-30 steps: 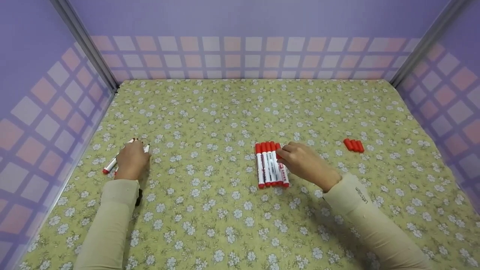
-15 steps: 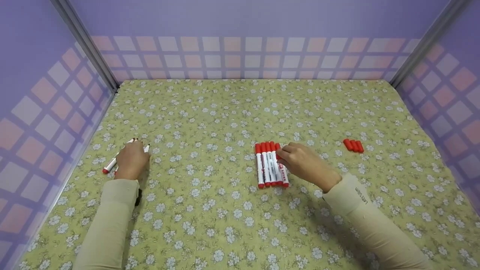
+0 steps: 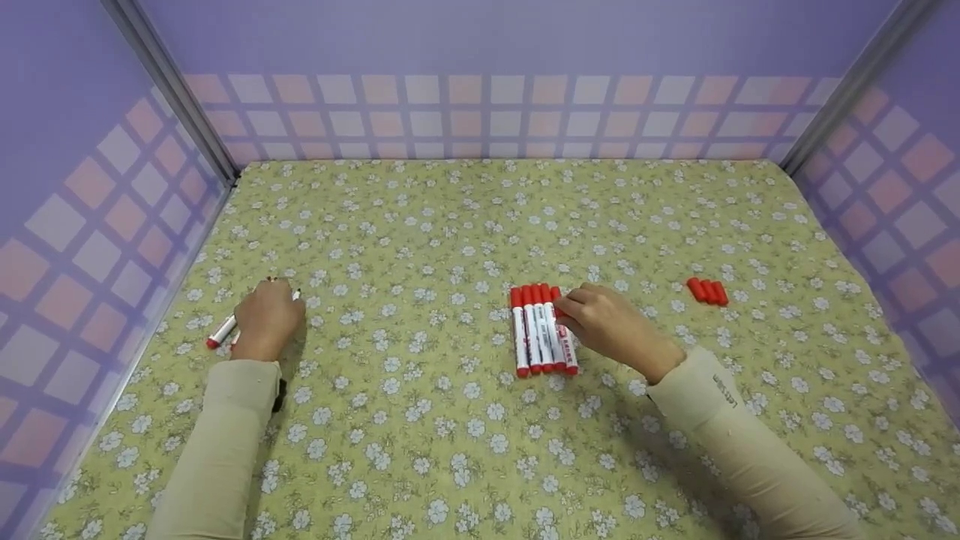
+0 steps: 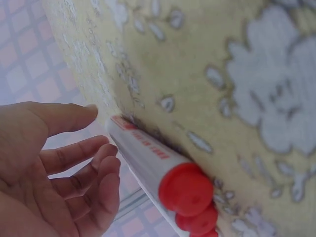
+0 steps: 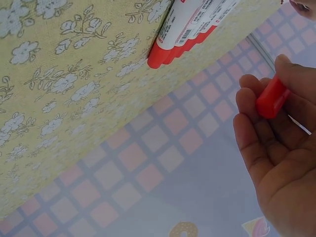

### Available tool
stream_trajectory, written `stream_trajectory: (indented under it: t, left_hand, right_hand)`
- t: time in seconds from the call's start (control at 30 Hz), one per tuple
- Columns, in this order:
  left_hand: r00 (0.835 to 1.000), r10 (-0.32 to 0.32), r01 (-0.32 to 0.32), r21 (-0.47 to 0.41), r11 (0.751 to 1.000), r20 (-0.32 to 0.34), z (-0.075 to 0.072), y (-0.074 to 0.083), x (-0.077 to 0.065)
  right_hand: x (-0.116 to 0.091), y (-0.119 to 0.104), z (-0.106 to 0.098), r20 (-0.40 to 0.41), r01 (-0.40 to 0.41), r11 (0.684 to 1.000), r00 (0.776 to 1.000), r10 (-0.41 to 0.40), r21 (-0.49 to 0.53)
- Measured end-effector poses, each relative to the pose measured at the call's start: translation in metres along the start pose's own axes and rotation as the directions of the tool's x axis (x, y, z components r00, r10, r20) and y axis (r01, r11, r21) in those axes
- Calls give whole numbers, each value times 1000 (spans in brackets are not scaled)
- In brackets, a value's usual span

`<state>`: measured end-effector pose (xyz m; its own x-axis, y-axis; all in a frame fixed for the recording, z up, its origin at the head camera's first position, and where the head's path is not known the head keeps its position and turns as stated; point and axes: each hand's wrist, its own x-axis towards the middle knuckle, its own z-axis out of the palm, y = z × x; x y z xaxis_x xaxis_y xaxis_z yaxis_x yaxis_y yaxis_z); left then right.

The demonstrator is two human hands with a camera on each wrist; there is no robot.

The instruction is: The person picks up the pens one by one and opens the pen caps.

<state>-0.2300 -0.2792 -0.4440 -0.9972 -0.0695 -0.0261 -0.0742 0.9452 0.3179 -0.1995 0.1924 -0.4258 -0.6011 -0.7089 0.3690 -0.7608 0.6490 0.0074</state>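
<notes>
On the left, my left hand (image 3: pixel 270 319) hovers over white markers with red ends (image 3: pixel 222 331), uncapped, their dark tips peeking out past the fingers. In the left wrist view its thumb is apart from the loosely bent fingers, nothing between them, and a marker (image 4: pixel 143 153) lies just beyond the fingertips. My right hand (image 3: pixel 611 326) pinches a red marker cap (image 5: pixel 272 98) between thumb and fingers. It is held at the right side of a neat row of white markers with red caps (image 3: pixel 538 330), partly covering the upper right of that row.
Several loose red caps (image 3: pixel 708 291) lie side by side on the right of the flowered tablecloth (image 3: pixel 420 427). Purple checked panels (image 3: pixel 480 112) enclose the table at the back and both sides.
My left hand has shifted slightly to the right over the uncapped markers, hiding a bit more of one. The right hand keeps its place with the red cap.
</notes>
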Motion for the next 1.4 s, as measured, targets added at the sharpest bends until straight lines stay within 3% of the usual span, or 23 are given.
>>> stream_trajectory:
  t: [0.37, 0.63, 0.77, 0.97, 1.13, 1.4]
  left_hand:
    - [994, 94, -93, 14, 996, -61, 9, 23, 0]
    - [988, 154, -155, -25, 988, -28, 16, 52, -3]
    - [984, 176, -173, -96, 980, 18, 21, 68, -6]
    - [976, 199, -175, -217, 960, 93, 31, 95, -12]
    - [967, 220, -176, -284, 943, 130, 38, 118, -16]
    - [940, 284, -184, -419, 889, 191, 52, 153, -20]
  right_hand:
    - [-8, 16, -7, 14, -111, 993, 994, 110, 49]
    - [-20, 37, -13, 42, -245, 967, 969, 242, 77]
    - [-28, 49, -17, 68, -323, 942, 946, 318, 86]
    - [-36, 68, -18, 131, -450, 879, 892, 433, 160]
    - [-43, 83, -19, 112, -497, 851, 867, 485, 169]
    - [-63, 106, -27, 137, -602, 765, 798, 587, 230]
